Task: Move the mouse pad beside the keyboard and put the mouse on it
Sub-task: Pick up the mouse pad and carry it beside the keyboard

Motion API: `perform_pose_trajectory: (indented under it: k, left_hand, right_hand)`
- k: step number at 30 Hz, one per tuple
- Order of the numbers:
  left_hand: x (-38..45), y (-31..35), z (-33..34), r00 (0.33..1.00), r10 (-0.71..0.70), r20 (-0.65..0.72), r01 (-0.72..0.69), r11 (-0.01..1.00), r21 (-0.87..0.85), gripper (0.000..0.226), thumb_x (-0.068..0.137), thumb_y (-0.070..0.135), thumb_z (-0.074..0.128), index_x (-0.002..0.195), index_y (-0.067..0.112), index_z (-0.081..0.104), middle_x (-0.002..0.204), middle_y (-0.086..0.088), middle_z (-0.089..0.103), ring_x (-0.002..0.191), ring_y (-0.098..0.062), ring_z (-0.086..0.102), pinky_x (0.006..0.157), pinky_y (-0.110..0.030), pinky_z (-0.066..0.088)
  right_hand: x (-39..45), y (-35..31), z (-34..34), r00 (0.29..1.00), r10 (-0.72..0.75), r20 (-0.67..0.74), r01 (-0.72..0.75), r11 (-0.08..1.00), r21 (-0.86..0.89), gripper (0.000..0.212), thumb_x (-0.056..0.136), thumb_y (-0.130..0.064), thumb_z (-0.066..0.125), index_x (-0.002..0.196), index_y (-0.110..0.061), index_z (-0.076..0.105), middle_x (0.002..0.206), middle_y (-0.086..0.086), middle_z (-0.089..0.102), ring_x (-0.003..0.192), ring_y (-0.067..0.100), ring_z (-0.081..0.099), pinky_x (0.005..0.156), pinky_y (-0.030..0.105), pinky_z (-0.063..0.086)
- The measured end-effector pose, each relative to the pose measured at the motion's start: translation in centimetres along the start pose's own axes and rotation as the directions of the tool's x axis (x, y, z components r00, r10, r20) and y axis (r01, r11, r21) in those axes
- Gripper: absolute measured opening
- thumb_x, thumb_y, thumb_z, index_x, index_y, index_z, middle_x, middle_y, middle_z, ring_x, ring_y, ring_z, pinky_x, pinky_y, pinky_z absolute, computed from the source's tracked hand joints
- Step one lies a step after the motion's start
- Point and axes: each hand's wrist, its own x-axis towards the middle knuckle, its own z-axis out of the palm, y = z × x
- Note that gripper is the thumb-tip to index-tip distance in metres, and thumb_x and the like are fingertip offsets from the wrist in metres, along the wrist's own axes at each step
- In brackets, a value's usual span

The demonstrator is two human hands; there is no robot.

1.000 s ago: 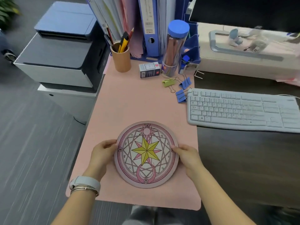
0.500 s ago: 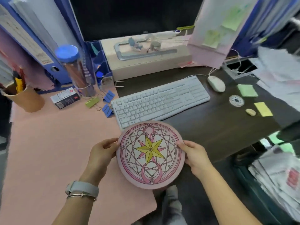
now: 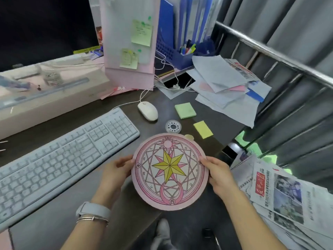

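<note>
The round pink mouse pad [image 3: 169, 170] with a yellow star design is held by both hands over the desk's front edge, to the right of the white keyboard [image 3: 59, 159]. My left hand [image 3: 115, 172] grips its left rim and my right hand [image 3: 219, 175] grips its right rim. The white wired mouse [image 3: 148, 110] lies on the dark desk beyond the pad, just past the keyboard's right end. I cannot tell whether the pad touches the desk.
A clear tape roll [image 3: 173, 126], a small pale eraser [image 3: 189, 137], a yellow sticky pad [image 3: 203, 129] and a green sticky pad [image 3: 185, 110] lie right of the mouse. Loose papers [image 3: 225, 87] pile at the back right, newspapers [image 3: 281, 195] at the right.
Both hands have carried the mouse pad rightward, from the pink desk mat past the keyboard to its right end. The view has swung right with it.
</note>
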Motion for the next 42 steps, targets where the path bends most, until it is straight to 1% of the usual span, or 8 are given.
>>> perform_pose_trajectory:
  k: [13, 16, 18, 23, 31, 37, 40, 42]
  left_hand:
    - [8.2, 5.8, 10.1, 0.999, 0.016, -0.031, -0.016, 1.0, 0.018, 0.015, 0.086, 0.01, 0.059, 0.101, 0.013, 0.065, 0.091, -0.004, 0.068, 0.086, -0.017, 0.064, 0.083, -0.034, 0.05]
    - [10.2, 6.5, 11.3, 0.999, 0.015, -0.04, -0.015, 1.0, -0.004, 0.013, 0.087, 0.01, 0.057, 0.098, 0.015, 0.064, 0.087, -0.001, 0.067, 0.083, -0.014, 0.063, 0.078, -0.029, 0.049]
    - [11.2, 6.6, 12.0, 0.997, -0.005, -0.076, 0.003, 1.0, -0.025, 0.017, 0.088, 0.01, 0.056, 0.103, 0.012, 0.063, 0.09, -0.005, 0.068, 0.086, -0.017, 0.063, 0.081, -0.031, 0.05]
    - [13.4, 5.5, 14.4, 0.985, -0.068, -0.161, 0.061, 0.997, -0.047, 0.022, 0.089, 0.01, 0.056, 0.11, 0.007, 0.061, 0.102, -0.015, 0.068, 0.098, -0.03, 0.064, 0.091, -0.043, 0.051]
    - [14.0, 3.3, 18.4, 0.933, -0.145, -0.328, 0.139, 0.989, -0.041, 0.016, 0.088, 0.015, 0.056, 0.1, 0.024, 0.064, 0.098, -0.001, 0.07, 0.098, -0.019, 0.064, 0.096, -0.04, 0.048]
    - [12.4, 2.5, 20.4, 0.918, -0.049, -0.393, 0.047, 0.999, -0.015, 0.04, 0.094, 0.001, 0.039, 0.126, 0.022, 0.051, 0.119, 0.005, 0.062, 0.117, -0.01, 0.053, 0.106, -0.031, 0.036]
    - [12.3, 1.5, 20.5, 0.959, 0.029, -0.281, -0.008, 0.997, 0.076, 0.07, 0.083, -0.012, 0.041, 0.126, 0.043, 0.039, 0.127, 0.02, 0.05, 0.13, -0.005, 0.039, 0.114, -0.034, 0.027]
    - [12.4, 0.9, 20.3, 0.972, 0.052, -0.228, -0.006, 0.98, 0.199, 0.077, 0.079, 0.003, 0.05, 0.128, 0.058, 0.029, 0.137, 0.015, 0.043, 0.137, -0.01, 0.03, 0.115, -0.041, 0.025]
  right_hand:
    - [11.8, -8.5, -2.4, 0.998, -0.032, -0.059, 0.026, 0.996, -0.087, 0.012, 0.087, -0.013, 0.06, 0.095, -0.01, 0.068, 0.085, 0.007, 0.072, 0.077, 0.021, 0.068, 0.071, 0.033, 0.054]
    - [14.6, -10.0, -1.8, 0.996, -0.046, -0.07, 0.037, 0.992, -0.124, 0.006, 0.086, -0.014, 0.061, 0.086, -0.016, 0.066, 0.086, 0.005, 0.071, 0.08, 0.021, 0.068, 0.078, 0.037, 0.054]
    - [16.4, -11.0, -1.3, 0.998, -0.045, -0.044, 0.037, 0.983, -0.179, 0.007, 0.086, -0.015, 0.06, 0.083, -0.019, 0.064, 0.087, 0.004, 0.07, 0.084, 0.021, 0.067, 0.082, 0.038, 0.053]
    - [21.8, -12.9, -0.7, 0.999, -0.034, 0.038, 0.043, 0.967, -0.251, 0.022, 0.087, -0.015, 0.059, 0.107, -0.008, 0.065, 0.094, 0.007, 0.07, 0.088, 0.022, 0.067, 0.08, 0.035, 0.053]
    - [30.2, -13.8, -0.7, 0.966, 0.101, 0.237, 0.006, 0.911, -0.412, 0.029, 0.088, -0.017, 0.058, 0.114, -0.005, 0.065, 0.106, 0.012, 0.07, 0.098, 0.028, 0.066, 0.091, 0.042, 0.052]
    - [32.0, -14.1, -0.5, 0.934, 0.157, 0.321, 0.002, 0.896, -0.443, 0.027, 0.091, -0.018, 0.053, 0.114, -0.007, 0.063, 0.102, 0.009, 0.069, 0.098, 0.027, 0.065, 0.084, 0.036, 0.052]
    - [32.2, -14.5, -0.2, 0.927, 0.163, 0.337, -0.002, 0.902, -0.431, 0.023, 0.092, -0.019, 0.051, 0.109, -0.01, 0.063, 0.096, 0.006, 0.069, 0.094, 0.024, 0.065, 0.076, 0.031, 0.052]
    - [32.5, -14.5, 0.0, 0.931, 0.165, 0.326, -0.004, 0.896, -0.443, 0.025, 0.093, -0.019, 0.051, 0.111, -0.008, 0.064, 0.1, 0.009, 0.069, 0.096, 0.026, 0.065, 0.081, 0.034, 0.053]
